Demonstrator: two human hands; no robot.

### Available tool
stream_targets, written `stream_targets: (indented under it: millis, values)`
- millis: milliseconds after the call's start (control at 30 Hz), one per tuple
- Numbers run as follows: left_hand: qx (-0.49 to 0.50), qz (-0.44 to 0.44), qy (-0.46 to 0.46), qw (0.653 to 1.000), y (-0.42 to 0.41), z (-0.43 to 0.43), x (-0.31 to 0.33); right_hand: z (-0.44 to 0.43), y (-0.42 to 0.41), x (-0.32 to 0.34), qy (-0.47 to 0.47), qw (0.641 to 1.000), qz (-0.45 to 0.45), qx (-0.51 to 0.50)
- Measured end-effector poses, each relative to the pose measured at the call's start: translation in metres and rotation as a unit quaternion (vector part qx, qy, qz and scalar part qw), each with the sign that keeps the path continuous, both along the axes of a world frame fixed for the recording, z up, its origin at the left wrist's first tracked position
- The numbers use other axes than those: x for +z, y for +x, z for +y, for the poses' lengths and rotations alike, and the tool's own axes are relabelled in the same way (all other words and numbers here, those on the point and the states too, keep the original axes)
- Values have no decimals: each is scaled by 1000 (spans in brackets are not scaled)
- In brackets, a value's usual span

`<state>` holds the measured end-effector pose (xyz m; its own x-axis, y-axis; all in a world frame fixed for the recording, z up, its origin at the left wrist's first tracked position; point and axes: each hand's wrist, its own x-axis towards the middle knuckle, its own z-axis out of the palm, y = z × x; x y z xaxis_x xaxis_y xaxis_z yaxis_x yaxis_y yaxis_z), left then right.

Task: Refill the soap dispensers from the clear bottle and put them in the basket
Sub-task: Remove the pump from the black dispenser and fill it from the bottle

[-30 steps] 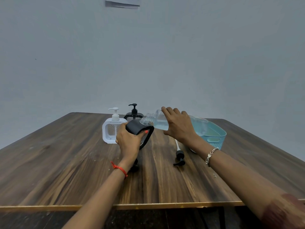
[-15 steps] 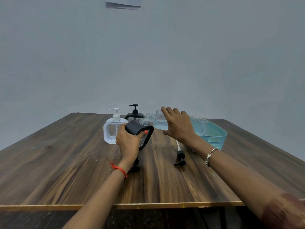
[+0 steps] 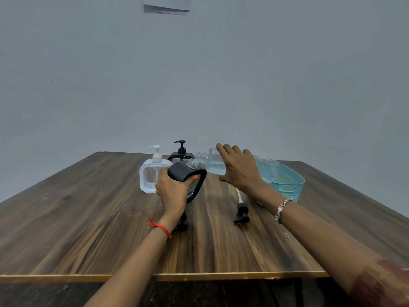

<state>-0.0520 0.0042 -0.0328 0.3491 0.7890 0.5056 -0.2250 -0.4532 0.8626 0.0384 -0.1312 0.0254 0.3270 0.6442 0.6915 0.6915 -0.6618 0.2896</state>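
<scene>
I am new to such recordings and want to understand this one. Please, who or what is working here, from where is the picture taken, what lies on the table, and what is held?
There is no machine here. A person works with two bare hands, and one camera worn on the head looks forward and down at them. The left hand grips a tilted black dispenser with its pump off. The right hand holds the clear bottle, tipped toward the dispenser's opening. On the wooden table stand a white dispenser, a second black dispenser and a blue basket. A loose black pump lies nearer the person.
</scene>
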Motion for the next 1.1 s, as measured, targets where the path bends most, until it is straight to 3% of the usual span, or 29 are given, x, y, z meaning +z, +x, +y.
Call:
stream_targets:
  millis: [1100]
  values:
    - [3, -4, -13, 1000, -7, -4, 1, 0, -5, -1, -24, 999, 27, -10]
